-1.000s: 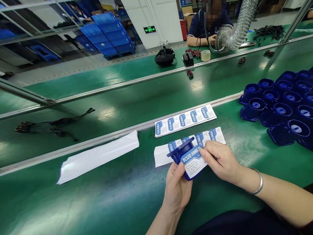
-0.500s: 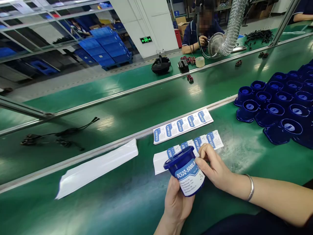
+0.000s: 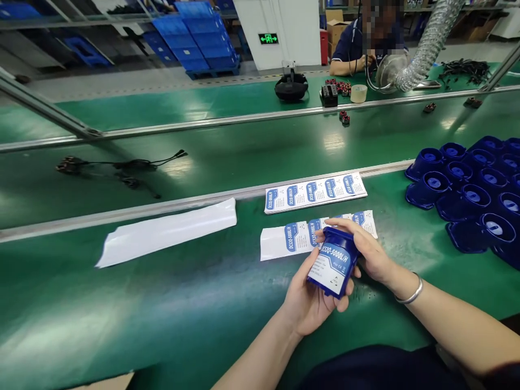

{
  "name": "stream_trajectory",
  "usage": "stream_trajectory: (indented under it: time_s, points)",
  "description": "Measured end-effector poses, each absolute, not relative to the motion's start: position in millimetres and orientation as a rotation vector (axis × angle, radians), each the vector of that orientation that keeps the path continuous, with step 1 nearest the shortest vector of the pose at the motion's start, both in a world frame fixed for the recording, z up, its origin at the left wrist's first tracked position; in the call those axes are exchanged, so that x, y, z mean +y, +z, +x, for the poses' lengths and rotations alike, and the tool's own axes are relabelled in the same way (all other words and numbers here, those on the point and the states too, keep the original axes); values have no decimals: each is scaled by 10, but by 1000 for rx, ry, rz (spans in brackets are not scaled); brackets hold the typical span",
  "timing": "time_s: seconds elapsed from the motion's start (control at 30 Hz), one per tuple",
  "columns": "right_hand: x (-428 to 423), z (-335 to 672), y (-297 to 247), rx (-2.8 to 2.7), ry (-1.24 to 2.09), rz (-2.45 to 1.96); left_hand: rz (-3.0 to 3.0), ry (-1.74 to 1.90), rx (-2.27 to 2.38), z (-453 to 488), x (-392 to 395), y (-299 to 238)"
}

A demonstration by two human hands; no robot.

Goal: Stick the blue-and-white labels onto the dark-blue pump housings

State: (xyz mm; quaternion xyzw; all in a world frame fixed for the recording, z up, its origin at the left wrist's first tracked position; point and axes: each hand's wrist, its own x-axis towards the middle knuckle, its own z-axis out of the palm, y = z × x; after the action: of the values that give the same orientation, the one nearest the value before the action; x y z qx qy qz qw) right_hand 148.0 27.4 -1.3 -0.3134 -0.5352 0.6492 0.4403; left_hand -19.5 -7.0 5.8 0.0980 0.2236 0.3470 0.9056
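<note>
Both hands hold one blue plastic pump housing (image 3: 333, 262) with a white and blue label reading DC52Q-5000L/H on its side. My left hand (image 3: 306, 300) cups it from below and the left, fingers wrapped beneath. Around its top and right side curls my right hand (image 3: 371, 254), a bangle on that wrist. Behind the housing lies a label strip (image 3: 276, 244), bare backing at its left end and partly covered by the right hand. A stack of label sheets (image 3: 314, 192) sits farther back along the table's rail.
Rows of blue housings (image 3: 471, 195) stand at the right. A curled white backing sheet (image 3: 170, 230) lies at the left. Beyond the metal rail are black cables (image 3: 130, 165), a tape roll (image 3: 358, 93) and a co-worker (image 3: 349, 62) beside a flexible duct (image 3: 430, 49).
The housing has been turned and tilted between the hands. My right hand has gone from pinching at the label's edge to wrapping over the housing's top and right side. The view has shifted.
</note>
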Motion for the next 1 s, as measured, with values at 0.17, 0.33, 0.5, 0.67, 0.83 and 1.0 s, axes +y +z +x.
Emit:
stream_trajectory:
  time_s: [0.17,0.33,0.5,0.67,0.83,1.0]
  points:
    - [255,1447,-96,-1223,1604,-894,276,769,617,-165,-74,72]
    - [237,1403,-93,-1246,1384,-1018,364,818,797,-185,-46,91]
    - [215,1386,-50,-1249,1316,-1135,520,852,875,-186,-44,75]
    - [235,1377,-41,-1189,1352,-1232,689,868,945,-217,-62,36]
    - [260,1391,-59,-1160,1341,-1271,897,854,1005,-258,-58,37]
    - [296,1424,-35,-1133,1345,-1272,1032,844,1047,-251,-92,26]
